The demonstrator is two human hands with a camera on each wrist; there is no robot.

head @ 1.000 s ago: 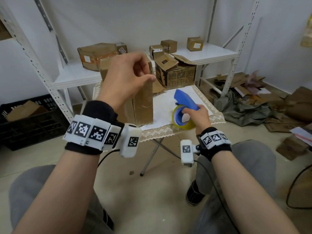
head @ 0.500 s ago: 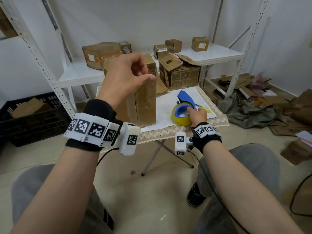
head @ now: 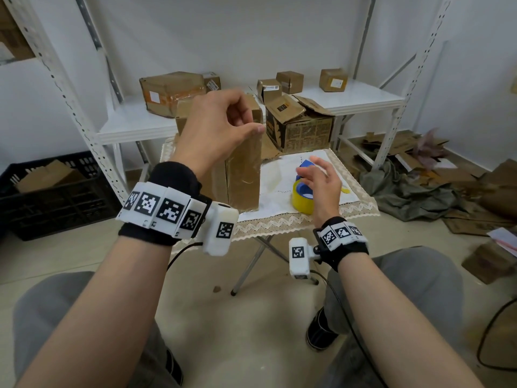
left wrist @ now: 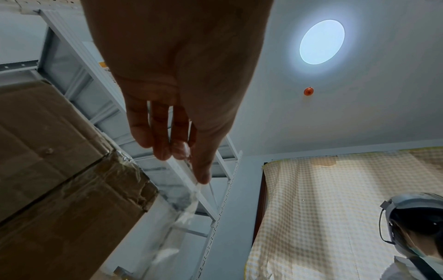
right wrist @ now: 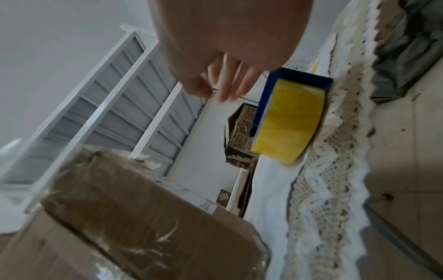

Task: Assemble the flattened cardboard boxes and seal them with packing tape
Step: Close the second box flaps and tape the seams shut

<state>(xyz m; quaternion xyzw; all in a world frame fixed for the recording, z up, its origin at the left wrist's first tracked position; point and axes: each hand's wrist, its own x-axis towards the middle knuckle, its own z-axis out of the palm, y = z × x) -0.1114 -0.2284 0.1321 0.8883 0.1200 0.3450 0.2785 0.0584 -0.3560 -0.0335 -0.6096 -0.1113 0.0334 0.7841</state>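
Note:
A tall brown cardboard box [head: 243, 175] stands upright on the small lace-edged table [head: 293, 219], with clear tape over its near face. My left hand [head: 249, 125] is raised at the box's top corner. In the left wrist view its thumb and fingers [left wrist: 189, 161] pinch the loose end of a clear tape strip [left wrist: 182, 199] that runs down to the box [left wrist: 59, 180]. The blue tape dispenser with a yellow roll [head: 303, 203] lies on the table right of the box. My right hand [head: 307, 168] hovers just above the dispenser [right wrist: 290, 121] with spread fingers, holding nothing.
An open printed carton [head: 302, 127] sits at the table's back. The white shelf [head: 363, 99] behind carries several small boxes. A black crate [head: 42, 191] stands on the floor at left. Cardboard scraps and grey cloth [head: 419, 189] cover the floor at right.
My right hand lowered the tape dispenser onto the table and let go of it; it now hovers open above it. My left hand has kept its pinch by the box top.

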